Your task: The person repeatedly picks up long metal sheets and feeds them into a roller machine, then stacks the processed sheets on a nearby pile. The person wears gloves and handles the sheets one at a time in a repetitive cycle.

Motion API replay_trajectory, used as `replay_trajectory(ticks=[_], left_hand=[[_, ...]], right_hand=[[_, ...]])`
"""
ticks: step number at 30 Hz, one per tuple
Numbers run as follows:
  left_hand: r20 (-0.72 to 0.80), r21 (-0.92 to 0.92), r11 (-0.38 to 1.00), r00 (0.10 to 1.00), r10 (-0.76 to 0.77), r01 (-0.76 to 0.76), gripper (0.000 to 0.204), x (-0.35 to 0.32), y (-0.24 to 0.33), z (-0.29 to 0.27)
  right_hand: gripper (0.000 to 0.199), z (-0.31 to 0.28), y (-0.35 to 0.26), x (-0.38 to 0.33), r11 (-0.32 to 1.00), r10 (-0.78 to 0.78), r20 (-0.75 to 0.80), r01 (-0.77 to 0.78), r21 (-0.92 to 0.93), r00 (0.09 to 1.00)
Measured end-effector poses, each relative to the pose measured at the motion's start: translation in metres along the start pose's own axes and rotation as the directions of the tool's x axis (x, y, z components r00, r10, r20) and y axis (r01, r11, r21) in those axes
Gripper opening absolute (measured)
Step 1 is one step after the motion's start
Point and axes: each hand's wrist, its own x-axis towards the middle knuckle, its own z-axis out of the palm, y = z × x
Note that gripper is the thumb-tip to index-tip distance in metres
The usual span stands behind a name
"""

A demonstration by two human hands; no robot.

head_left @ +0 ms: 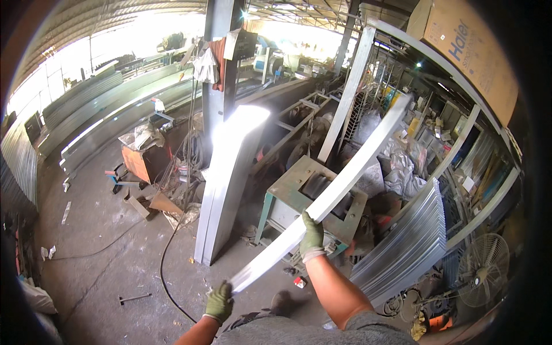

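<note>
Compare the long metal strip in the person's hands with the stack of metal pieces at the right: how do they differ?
The metal strip is a single piece, while the metal stack has many pieces layered together.
The metal strip is held up by the left hand and right hand; neither hand touches the metal stack.
Both the metal strip and the metal stack are long and silvery.

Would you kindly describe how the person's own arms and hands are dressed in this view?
The left grip and right grip each wear a dull green glove; the right one has a paler cuff. Below the gloves, both forearms are bare where visible. A grey sleeve shows above the right forearm. No distinct markings can be made out on the gloves.
</note>
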Motion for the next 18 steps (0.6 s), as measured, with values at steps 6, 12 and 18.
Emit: replay_trajectory(ticks=[6, 12, 18], left_hand=[[-0.062, -0.035, 0.981, 0.98, 0.187, -0.19, 0.066, 0.055, 0.03, -0.05], [-0.543, 0.408, 0.904, 0.761, 0.354, -0.13, 0.073, 0.093, 0.053, -0.231], [-0.58, 0.659, 0.751, 0.662, 0.474, 0.038, 0.101, 0.06, 0.051, -0.348]], right_hand=[[0.033, 0.013, -0.02, -0.026, 0.892, -0.148, 0.289, 0.254, -0.374, 0.946], [0.046, 0.028, -0.011, -0.056, 0.486, -0.233, 0.597, 0.624, -0.612, 0.768], [0.06, 0.012, 0.016, -0.074, 0.356, -0.062, 0.896, 0.848, -0.392, 0.44]])
